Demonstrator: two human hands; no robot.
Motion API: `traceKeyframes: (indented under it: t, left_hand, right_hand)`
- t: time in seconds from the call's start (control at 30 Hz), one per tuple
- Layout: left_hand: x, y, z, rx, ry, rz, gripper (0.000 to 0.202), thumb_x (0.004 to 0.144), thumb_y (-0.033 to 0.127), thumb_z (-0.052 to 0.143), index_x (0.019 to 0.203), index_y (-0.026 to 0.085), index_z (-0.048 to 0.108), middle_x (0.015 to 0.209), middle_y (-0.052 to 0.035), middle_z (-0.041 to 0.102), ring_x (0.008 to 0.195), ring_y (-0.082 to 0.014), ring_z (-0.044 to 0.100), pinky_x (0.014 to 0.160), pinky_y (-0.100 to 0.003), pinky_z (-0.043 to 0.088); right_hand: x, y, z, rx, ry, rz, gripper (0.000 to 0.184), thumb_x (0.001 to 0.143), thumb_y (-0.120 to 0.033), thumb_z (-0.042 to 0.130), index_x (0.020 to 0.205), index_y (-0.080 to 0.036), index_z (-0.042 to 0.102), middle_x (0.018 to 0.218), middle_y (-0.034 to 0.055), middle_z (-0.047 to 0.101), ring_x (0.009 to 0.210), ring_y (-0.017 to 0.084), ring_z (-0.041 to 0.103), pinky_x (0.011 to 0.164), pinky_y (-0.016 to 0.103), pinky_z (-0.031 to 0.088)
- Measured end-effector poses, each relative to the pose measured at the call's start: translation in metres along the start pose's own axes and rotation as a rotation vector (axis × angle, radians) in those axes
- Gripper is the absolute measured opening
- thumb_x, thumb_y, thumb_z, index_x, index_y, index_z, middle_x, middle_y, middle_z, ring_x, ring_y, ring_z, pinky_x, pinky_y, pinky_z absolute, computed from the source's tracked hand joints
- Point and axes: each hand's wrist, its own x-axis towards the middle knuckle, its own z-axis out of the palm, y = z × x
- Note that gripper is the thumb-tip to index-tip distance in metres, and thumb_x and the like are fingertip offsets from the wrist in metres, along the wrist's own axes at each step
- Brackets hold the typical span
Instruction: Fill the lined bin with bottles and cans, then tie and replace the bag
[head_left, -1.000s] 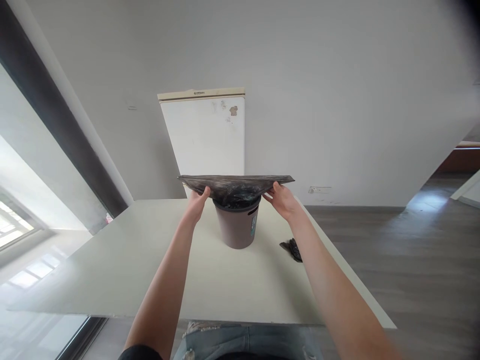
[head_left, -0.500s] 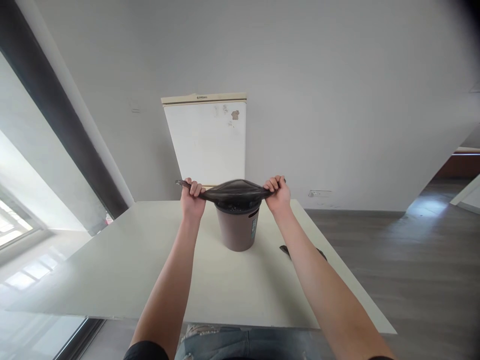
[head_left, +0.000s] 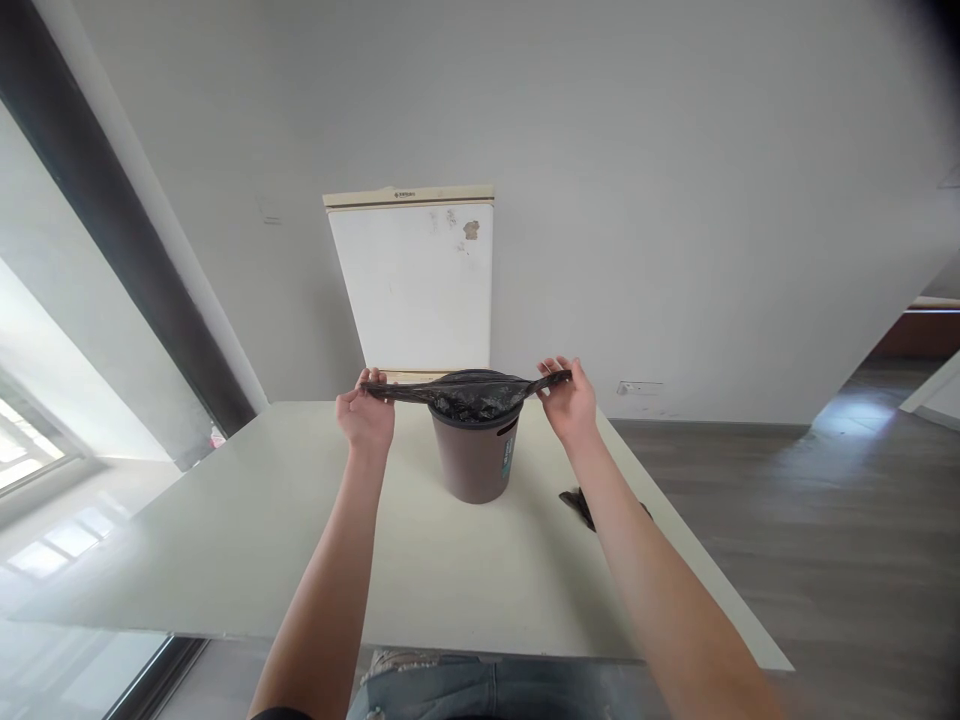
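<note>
Item, one black bag (head_left: 480, 395): I log it drawn across the mouth of the bin, its middle sagging at the rim and its two ends stretched out left and right; half a second ago that middle bulged above the rim, and it has since dropped and flattened. Item, one bin (head_left: 474, 465), brownish, dark-rimmed, upright, with a label (head_left: 508, 455) on its right side, standing toward the far end of the table (head_left: 300, 520); no shift that I can make out. Item, my left hand (head_left: 367, 415): palm turned up, fingers curled around the bag's left end, well apart from the bin. Item, my right hand (head_left: 568, 405): holding the right end between thumb and loosely spread fingers. Both were tight fists a moment ago; they have loosened and moved a little wider apart. My judgement: the bag now sits closer to the rim, yet depends on both hands at its ends. Item, one piece of crumpled black plastic (head_left: 580, 508), on the table right of the bin, partly hidden by my right forearm. Item, one white fridge (head_left: 420, 290), beyond the table's far edge.
</note>
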Motion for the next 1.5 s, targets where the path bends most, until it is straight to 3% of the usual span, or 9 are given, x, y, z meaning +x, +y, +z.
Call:
traceKeyframes:
  t: [0.17, 0.33, 0.57, 0.67, 0.73, 0.87, 1.17, 1.33, 1.5]
  left_hand:
    - [-0.020, -0.008, -0.022, 0.229, 0.103, -0.169, 0.047, 0.096, 0.064, 0.053, 0.108, 0.020, 0.067, 0.124, -0.0148, 0.069, 0.121, -0.0240, 0.066, 0.104, -0.037, 0.053]
    - [-0.029, -0.034, -0.022, 0.385, -0.064, -0.176, 0.059, 0.093, 0.075, 0.056, 0.115, 0.022, 0.070, 0.141, -0.0137, 0.065, 0.140, -0.0255, 0.056, 0.116, -0.036, 0.045]
    - [-0.011, -0.036, 0.019, 0.346, -0.185, 0.082, 0.048, 0.096, 0.061, 0.066, 0.120, 0.020, 0.070, 0.146, -0.0156, 0.064, 0.145, -0.0287, 0.051, 0.121, -0.046, 0.040]
    - [-0.004, -0.032, 0.030, 0.173, -0.160, 0.090, 0.033, 0.101, 0.053, 0.062, 0.106, 0.021, 0.069, 0.131, -0.0122, 0.071, 0.131, -0.0262, 0.062, 0.112, -0.045, 0.048]
    - [0.000, -0.032, 0.031, 0.080, -0.080, 0.042, 0.021, 0.103, 0.039, 0.061, 0.091, 0.022, 0.062, 0.098, -0.0039, 0.072, 0.098, -0.0174, 0.071, 0.098, -0.037, 0.054]
    - [0.005, -0.036, 0.024, 0.050, -0.007, -0.045, 0.028, 0.103, 0.017, 0.055, 0.076, 0.023, 0.047, 0.060, 0.0065, 0.038, 0.047, -0.0085, 0.040, 0.061, -0.023, 0.047]
    - [0.000, -0.033, 0.028, 0.010, 0.025, -0.128, 0.028, 0.098, 0.017, 0.050, 0.071, 0.021, 0.045, 0.062, 0.0065, 0.024, 0.048, -0.0088, 0.025, 0.049, -0.022, 0.032]
    - [-0.004, -0.014, 0.062, 0.101, -0.133, -0.165, 0.023, 0.094, 0.031, 0.052, 0.092, 0.014, 0.068, 0.073, 0.0005, 0.042, 0.058, -0.0106, 0.041, 0.054, -0.024, 0.039]
    - [-0.008, -0.018, 0.093, 0.571, -0.406, -0.087, 0.022, 0.091, 0.025, 0.065, 0.105, 0.012, 0.075, 0.078, -0.0019, 0.057, 0.060, -0.0083, 0.044, 0.057, -0.023, 0.037]
  right_hand:
    - [-0.033, 0.019, -0.027, 0.002, 0.006, 0.095, 0.059, 0.088, -0.087, 0.049, 0.104, -0.033, 0.065, 0.140, 0.0072, 0.063, 0.141, 0.027, 0.053, 0.101, 0.051, 0.055]
    - [-0.041, 0.037, -0.020, -0.020, -0.074, 0.190, 0.059, 0.075, -0.083, 0.072, 0.101, -0.030, 0.071, 0.134, 0.0083, 0.068, 0.135, 0.029, 0.057, 0.107, 0.047, 0.054]
    - [-0.007, 0.033, 0.008, -0.014, 0.024, 0.083, 0.038, 0.075, -0.056, 0.087, 0.098, -0.030, 0.071, 0.111, 0.0016, 0.073, 0.111, 0.023, 0.067, 0.094, 0.039, 0.057]
    - [0.003, 0.031, 0.011, 0.039, 0.054, 0.023, 0.036, 0.081, -0.061, 0.080, 0.088, -0.029, 0.065, 0.106, 0.0016, 0.072, 0.108, 0.022, 0.067, 0.094, 0.040, 0.056]
    - [0.005, 0.030, 0.014, 0.070, 0.065, -0.007, 0.041, 0.087, -0.065, 0.071, 0.078, -0.028, 0.055, 0.097, 0.0016, 0.069, 0.103, 0.022, 0.067, 0.094, 0.042, 0.056]
    - [0.007, 0.030, 0.023, 0.092, 0.074, -0.016, 0.051, 0.096, -0.066, 0.059, 0.071, -0.027, 0.038, 0.063, -0.0042, 0.044, 0.066, 0.017, 0.057, 0.085, 0.043, 0.058]
    - [0.006, 0.019, 0.037, -0.015, 0.080, -0.015, 0.049, 0.100, -0.063, 0.051, 0.074, -0.027, 0.030, 0.059, -0.0100, 0.012, 0.046, 0.013, 0.018, 0.046, 0.028, 0.036]
    - [0.016, -0.005, 0.057, -0.176, -0.062, 0.089, 0.026, 0.092, -0.044, 0.056, 0.078, -0.026, 0.042, 0.060, -0.0093, 0.025, 0.046, 0.010, 0.022, 0.041, 0.024, 0.025]
    - [0.018, -0.016, 0.082, -0.419, -0.297, 0.188, 0.007, 0.076, -0.022, 0.062, 0.080, -0.021, 0.057, 0.058, -0.0056, 0.043, 0.047, 0.010, 0.035, 0.044, 0.024, 0.026]
